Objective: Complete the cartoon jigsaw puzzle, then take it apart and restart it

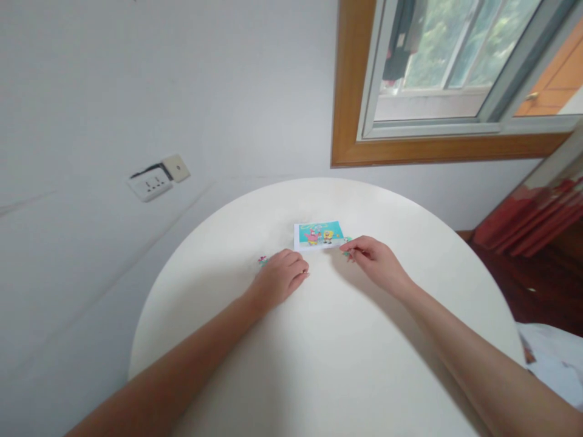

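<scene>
A small white-bordered cartoon picture card (319,234) lies on the round white table (328,364), near its far side. My right hand (376,261) rests just right of the card, fingers pinched on a small green and red piece (347,241) at the card's lower right corner. On the table just left of the card lies my left hand (280,276), with its fingers curled under. Another tiny coloured piece (262,260) lies on the table beside my left hand's knuckles.
A white wall with a socket (150,184) and a switch plate (177,167) stands behind the table. A wood-framed window (437,91) is at the upper right. Red fabric (537,212) and a dark floor lie to the right.
</scene>
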Tool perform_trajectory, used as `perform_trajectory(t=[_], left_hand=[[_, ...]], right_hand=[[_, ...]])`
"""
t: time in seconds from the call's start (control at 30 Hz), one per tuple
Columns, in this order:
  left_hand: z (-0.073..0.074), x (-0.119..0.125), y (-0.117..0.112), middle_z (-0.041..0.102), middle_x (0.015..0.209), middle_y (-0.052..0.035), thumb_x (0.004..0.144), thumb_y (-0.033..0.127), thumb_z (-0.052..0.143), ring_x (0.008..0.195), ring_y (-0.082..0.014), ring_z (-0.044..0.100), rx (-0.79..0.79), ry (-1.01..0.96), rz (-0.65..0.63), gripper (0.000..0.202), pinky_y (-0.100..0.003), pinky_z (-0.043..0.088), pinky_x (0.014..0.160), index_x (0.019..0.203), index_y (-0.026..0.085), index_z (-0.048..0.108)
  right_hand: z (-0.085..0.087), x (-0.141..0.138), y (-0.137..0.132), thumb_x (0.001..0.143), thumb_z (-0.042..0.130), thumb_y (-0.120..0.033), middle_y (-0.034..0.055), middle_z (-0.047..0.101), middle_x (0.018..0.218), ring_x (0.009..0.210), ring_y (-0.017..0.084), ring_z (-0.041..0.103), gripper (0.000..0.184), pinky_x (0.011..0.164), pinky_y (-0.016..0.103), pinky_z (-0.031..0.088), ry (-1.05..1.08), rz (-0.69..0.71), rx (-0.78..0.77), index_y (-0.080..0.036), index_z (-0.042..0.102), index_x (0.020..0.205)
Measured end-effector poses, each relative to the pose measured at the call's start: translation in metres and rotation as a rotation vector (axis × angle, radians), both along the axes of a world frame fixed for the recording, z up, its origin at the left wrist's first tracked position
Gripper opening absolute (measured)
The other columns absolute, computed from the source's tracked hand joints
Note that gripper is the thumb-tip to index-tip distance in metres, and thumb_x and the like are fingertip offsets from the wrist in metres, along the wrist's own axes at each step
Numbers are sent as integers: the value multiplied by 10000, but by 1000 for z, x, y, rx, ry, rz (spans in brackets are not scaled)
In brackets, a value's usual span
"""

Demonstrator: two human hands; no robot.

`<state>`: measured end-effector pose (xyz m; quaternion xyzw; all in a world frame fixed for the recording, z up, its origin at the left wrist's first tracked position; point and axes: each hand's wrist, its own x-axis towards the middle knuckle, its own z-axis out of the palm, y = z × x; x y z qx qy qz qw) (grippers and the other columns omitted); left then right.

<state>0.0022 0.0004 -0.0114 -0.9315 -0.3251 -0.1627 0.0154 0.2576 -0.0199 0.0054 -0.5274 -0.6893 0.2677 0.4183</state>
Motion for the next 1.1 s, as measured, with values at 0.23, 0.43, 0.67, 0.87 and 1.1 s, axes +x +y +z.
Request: perform_trajectory(t=[0.23,0.43,0.67,0.87,1.1], left_hand=[[2,-35,14,593,924,-61,936,273,431,896,-207,503,-4,-25,97,193,-354,414,815,878,182,592],[5,-46,24,616,890,-64,934,296,423,877,-209,530,26,-19,100,234,-366,434,817,855,175,607],[-5,-54,-22,591,1160,-96,949,312,405,1117,-234,506,58,-51,209,288,-443,376,1019,1159,188,557],[-12,-54,-20,521,1288,-106,917,341,468,1227,-264,437,139,-28,219,332,-473,316,1084,1211,208,546],[2,-51,19,607,1070,-85,921,322,424,1021,-230,535,40,-13,78,250,-407,433,914,1026,204,618]], right_hand=[[-5,1,5,740,434,-127,49,662,835,720,150,616,310,681,284,477,44,12,-5,-171,696,900],[7,22,10,758,445,-196,44,663,811,675,147,569,304,608,266,432,18,-160,32,-171,714,897],[14,38,14,770,468,-252,50,682,834,678,154,579,279,615,279,440,87,-249,67,-173,711,880],[4,49,21,770,454,-203,70,701,941,868,196,627,280,750,329,494,-56,-308,180,-183,711,880],[-20,47,29,857,470,-268,93,693,1074,1064,238,595,291,970,411,439,-358,-116,255,-191,697,1021]])
